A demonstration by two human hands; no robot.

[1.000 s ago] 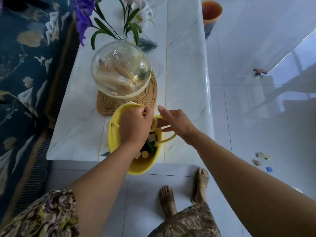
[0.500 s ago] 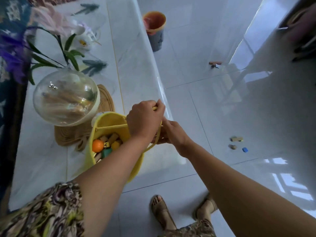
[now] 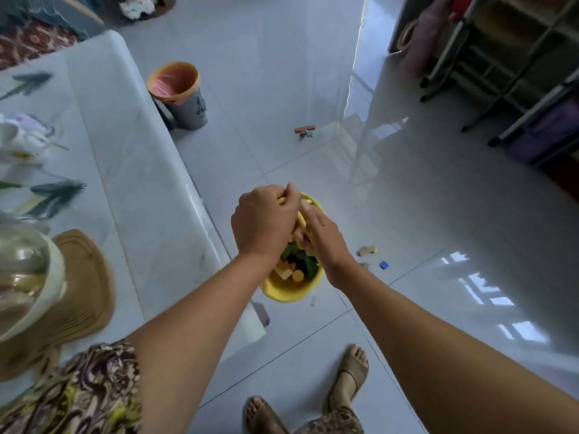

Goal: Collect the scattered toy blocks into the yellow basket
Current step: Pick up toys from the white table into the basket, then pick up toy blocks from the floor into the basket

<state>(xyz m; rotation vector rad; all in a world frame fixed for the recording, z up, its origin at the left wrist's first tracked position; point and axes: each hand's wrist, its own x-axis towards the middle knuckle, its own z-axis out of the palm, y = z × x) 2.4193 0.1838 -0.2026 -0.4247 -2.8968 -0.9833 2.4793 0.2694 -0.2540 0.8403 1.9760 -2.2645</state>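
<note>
The yellow basket (image 3: 289, 292) hangs in the air over the floor, just right of the table edge. Several coloured blocks lie inside it. My left hand (image 3: 261, 220) is closed around the basket's yellow handles from above. My right hand (image 3: 326, 236) grips the handles beside it, the two hands touching. On the floor to the right lie a tan block (image 3: 367, 251), a small blue block (image 3: 383, 265) and a small piece between them, partly hidden by my right wrist. Farther off lies an orange block with a grey piece (image 3: 305, 130).
The white marble table (image 3: 134, 170) fills the left side, with a glass globe (image 3: 22, 277) on a woven mat (image 3: 84, 292) and flowers. An orange-lined bin (image 3: 180, 93) stands on the floor past the table. Metal racks (image 3: 501, 73) stand at the upper right. My sandalled feet (image 3: 347, 377) are below.
The basket has been lifted off the table and swung right, out over the floor. Both hands came together on its handles, and my view turned right toward the floor.
</note>
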